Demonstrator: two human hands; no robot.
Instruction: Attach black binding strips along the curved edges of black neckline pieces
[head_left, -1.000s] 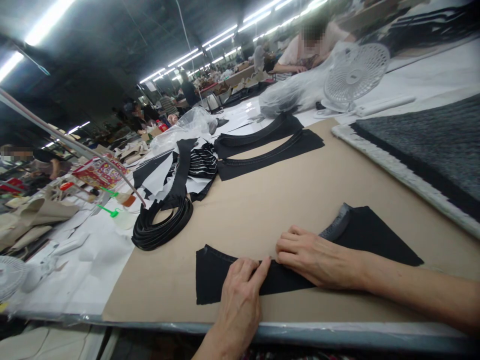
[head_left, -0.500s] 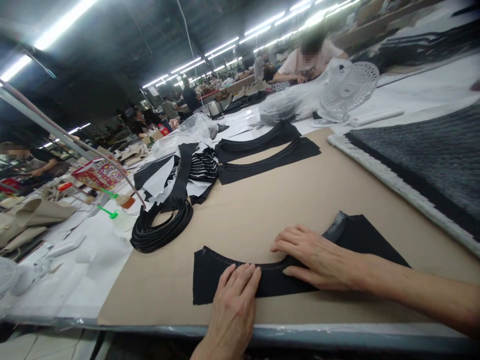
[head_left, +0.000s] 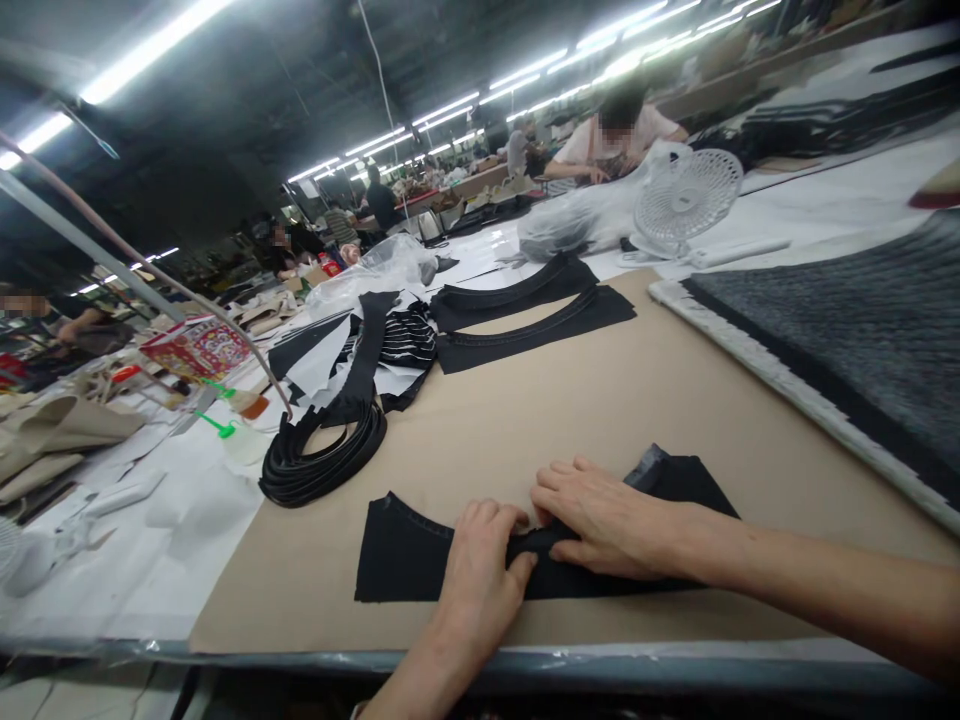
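A curved black fabric piece point(head_left: 401, 552) lies on the brown paper point(head_left: 570, 400) near the table's front edge. My left hand point(head_left: 480, 570) rests on its middle with fingers bent, pinching the cloth. My right hand point(head_left: 600, 520) lies just to the right, fingers together, pressing and gripping the same piece, which bunches between the two hands. The right end of the fabric point(head_left: 675, 475) is turned up, showing a grey underside.
A coil of black strips point(head_left: 322, 455) lies at mid-left. Two long curved black pieces point(head_left: 536, 305) lie farther back, beside striped cloth point(head_left: 405, 335). A grey textured mat point(head_left: 847, 320) fills the right. A white fan point(head_left: 686, 195) and clear plastic bags stand behind. Other people work in the distance.
Both hands have drawn closer together and the fabric has shifted left and bunched between them. My left fingers went from lying flat to curled on the cloth.
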